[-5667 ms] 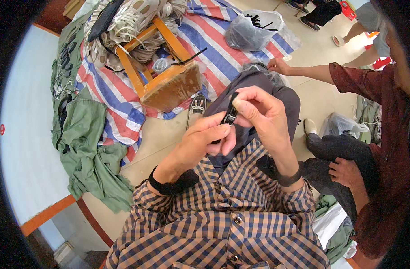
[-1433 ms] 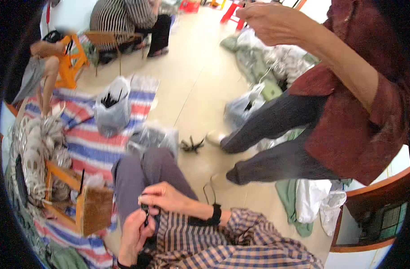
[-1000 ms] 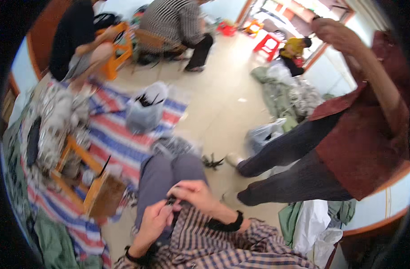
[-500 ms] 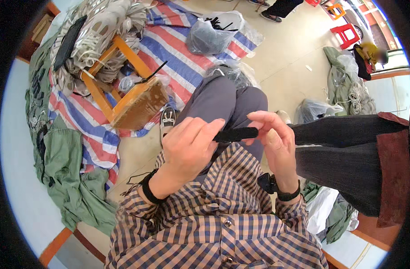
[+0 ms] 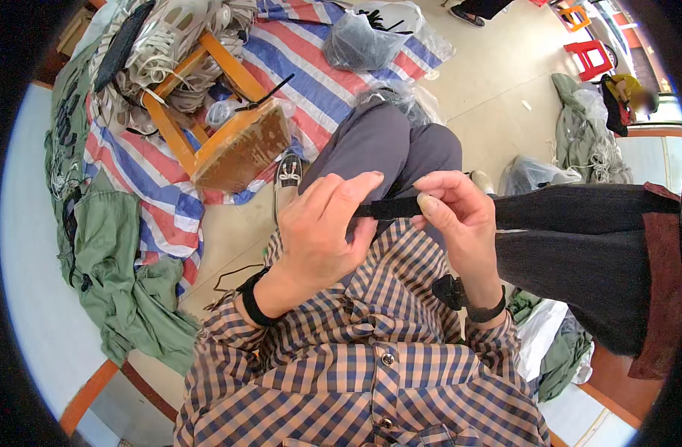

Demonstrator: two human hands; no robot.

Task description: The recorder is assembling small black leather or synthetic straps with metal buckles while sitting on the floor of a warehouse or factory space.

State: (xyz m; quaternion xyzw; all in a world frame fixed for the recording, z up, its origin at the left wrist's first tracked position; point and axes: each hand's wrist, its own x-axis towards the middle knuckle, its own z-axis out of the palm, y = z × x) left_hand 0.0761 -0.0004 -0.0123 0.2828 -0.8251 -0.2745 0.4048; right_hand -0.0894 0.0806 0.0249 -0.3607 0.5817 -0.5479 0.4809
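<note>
A short, flat black fabric strap (image 5: 388, 208) stretches between my two hands above my lap. Its left end disappears behind the fingers of my left hand (image 5: 322, 231), which are curled round it, with the thumb lower down and apart from the index fingertip. My right hand (image 5: 460, 212) pinches the other end between thumb and fingers. Both wrists wear black bands, the right one with a small black buckle-like piece (image 5: 449, 292) beside it. Beneath the strap are my grey trousers (image 5: 370, 153) and checked shirt (image 5: 341, 380).
An overturned wooden stool (image 5: 240, 149) lies on a striped plastic sheet (image 5: 296, 74) beside heaped pale straps (image 5: 177, 52). Clear bags (image 5: 363, 41) hold dark pieces. Green cloth (image 5: 110, 253) lies at left. At right, dark-clothed legs (image 5: 572, 253) are close; a red stool (image 5: 588, 59) stands farther off.
My right fingers have closed onto the strap's right end. The left thumb has dropped below the strap, away from the index finger. The whole view has shifted slightly.
</note>
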